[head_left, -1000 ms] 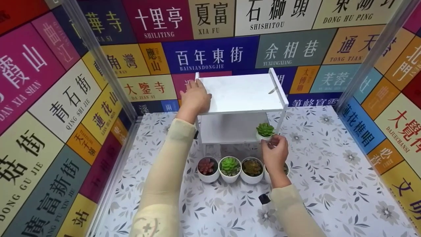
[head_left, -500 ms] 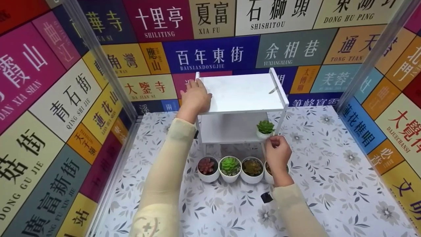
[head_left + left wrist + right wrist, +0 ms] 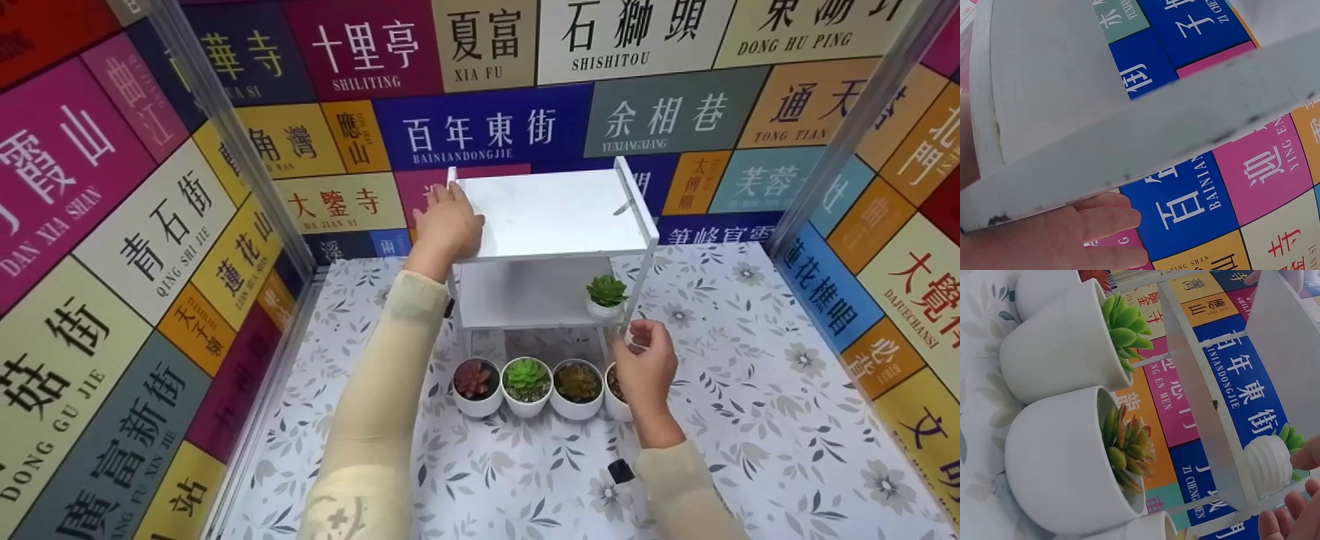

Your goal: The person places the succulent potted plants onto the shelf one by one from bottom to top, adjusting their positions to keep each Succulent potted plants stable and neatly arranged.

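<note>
My left hand [image 3: 448, 225] holds the left side board of a white shelf rack [image 3: 555, 214], thumb on the inner side and straight fingers along the outer side, as the left wrist view shows. A green succulent in a ridged white pot [image 3: 606, 296] stands upright at the right end of the lower shelf. My right hand [image 3: 646, 367] is just below and right of that pot, fingers loosely bent and holding nothing. In the right wrist view, fingertips [image 3: 1309, 455] appear near the ridged pot [image 3: 1268, 466]; whether they touch it I cannot tell.
In front of the rack stands a row of white-potted succulents: a dark red one [image 3: 476, 386], a bright green one [image 3: 527, 386], a brownish one [image 3: 577, 388] and another partly behind my right hand. A leaf-patterned cloth [image 3: 757, 420] covers the table. Sign-printed walls [image 3: 480, 127] surround it.
My right hand has let go of the green succulent's pot, leaving it on the lower shelf, and has drawn back down and to the right. My left hand has stayed in place.
</note>
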Tool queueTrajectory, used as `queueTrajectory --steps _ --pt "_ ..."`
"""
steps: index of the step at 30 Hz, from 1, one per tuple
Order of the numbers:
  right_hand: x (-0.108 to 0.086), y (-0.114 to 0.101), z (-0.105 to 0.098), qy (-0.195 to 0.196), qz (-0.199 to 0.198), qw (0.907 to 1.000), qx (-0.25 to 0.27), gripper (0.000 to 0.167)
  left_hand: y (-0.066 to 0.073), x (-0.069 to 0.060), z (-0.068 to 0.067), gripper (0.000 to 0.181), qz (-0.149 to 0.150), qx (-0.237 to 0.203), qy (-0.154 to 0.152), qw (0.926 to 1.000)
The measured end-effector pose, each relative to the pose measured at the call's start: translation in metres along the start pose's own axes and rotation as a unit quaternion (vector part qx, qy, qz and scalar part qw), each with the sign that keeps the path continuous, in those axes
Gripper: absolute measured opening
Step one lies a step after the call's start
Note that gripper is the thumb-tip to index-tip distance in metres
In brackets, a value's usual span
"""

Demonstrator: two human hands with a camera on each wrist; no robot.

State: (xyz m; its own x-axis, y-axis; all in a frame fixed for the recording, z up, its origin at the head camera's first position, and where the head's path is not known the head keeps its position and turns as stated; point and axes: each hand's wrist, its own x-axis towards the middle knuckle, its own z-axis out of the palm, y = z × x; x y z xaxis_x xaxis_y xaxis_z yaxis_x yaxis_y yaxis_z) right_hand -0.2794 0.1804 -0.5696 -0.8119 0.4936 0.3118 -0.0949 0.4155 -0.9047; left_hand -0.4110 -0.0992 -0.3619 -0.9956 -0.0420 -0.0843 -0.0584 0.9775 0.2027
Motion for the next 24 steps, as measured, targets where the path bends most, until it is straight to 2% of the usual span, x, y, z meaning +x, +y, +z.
queueTrajectory --steps 15,24 --pt "-0.014 0.018 -0.026 0.014 -0.047 0.9987 -0.014 0.037 0.001 0.001 0.000 0.082 0.004 0.002 0.008 1.0000" --pt "-0.020 0.026 -0.033 0.028 -0.045 0.9986 -0.005 0.042 0.001 0.002 0.002 0.082 0.008 -0.001 0.012 0.9999"
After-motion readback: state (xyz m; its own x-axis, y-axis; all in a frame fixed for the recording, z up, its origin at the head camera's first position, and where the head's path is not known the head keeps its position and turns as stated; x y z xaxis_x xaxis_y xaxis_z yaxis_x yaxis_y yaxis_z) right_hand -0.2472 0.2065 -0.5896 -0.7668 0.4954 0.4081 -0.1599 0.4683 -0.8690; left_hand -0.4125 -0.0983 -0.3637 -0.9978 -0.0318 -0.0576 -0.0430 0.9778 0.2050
